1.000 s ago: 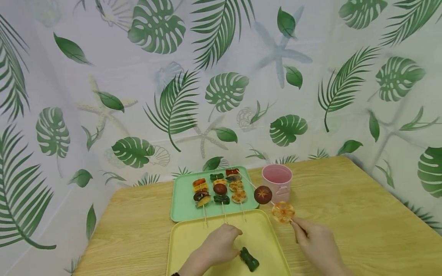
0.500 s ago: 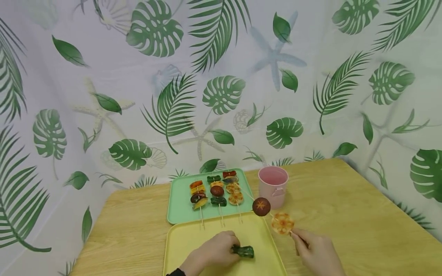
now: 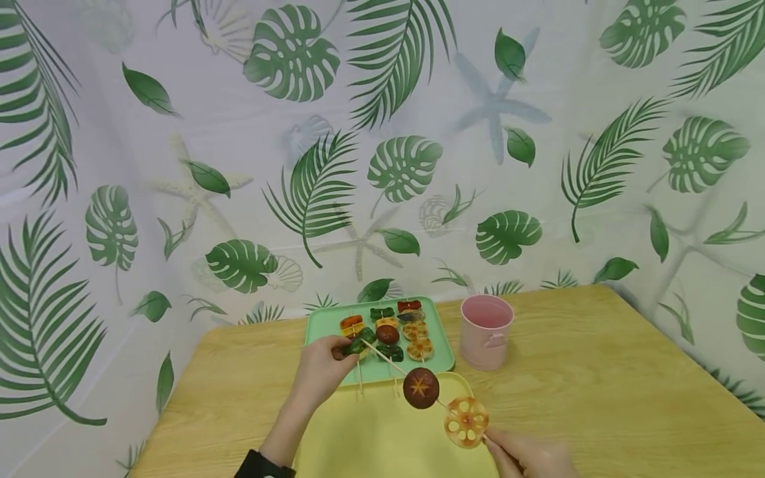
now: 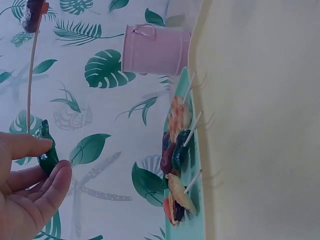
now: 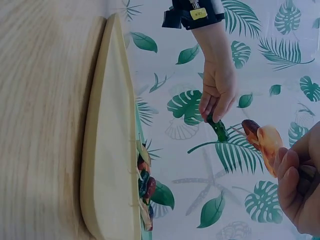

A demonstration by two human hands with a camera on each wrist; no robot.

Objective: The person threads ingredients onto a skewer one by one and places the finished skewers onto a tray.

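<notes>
My left hand (image 3: 319, 373) pinches a green pepper piece (image 3: 362, 339) between thumb and fingers, raised above the trays. My right hand (image 3: 528, 455) grips the lower end of a skewer (image 3: 385, 357), which slants up to the left. On that skewer sit a brown mushroom (image 3: 421, 388) with a star-cut cap and a browned lotus root slice (image 3: 466, 422) nearest my fingers. The skewer's bare tip meets the pepper piece in the head view; whether it pierces it I cannot tell. In the left wrist view the pepper piece (image 4: 47, 155) stands upright in the fingertips.
A yellow tray (image 3: 364, 435) lies in front on the wooden table (image 3: 597, 385). Behind it, a green tray (image 3: 443, 352) holds three loaded skewers, their sticks reaching over the yellow rim. To the right stands a pink bucket (image 3: 486, 335). A leaf-patterned cloth (image 3: 442, 159) hangs behind.
My left hand has picked the pepper piece up from the yellow tray and raised it forward to the skewer's tip. The right hand has lowered slightly, still holding the skewer.
</notes>
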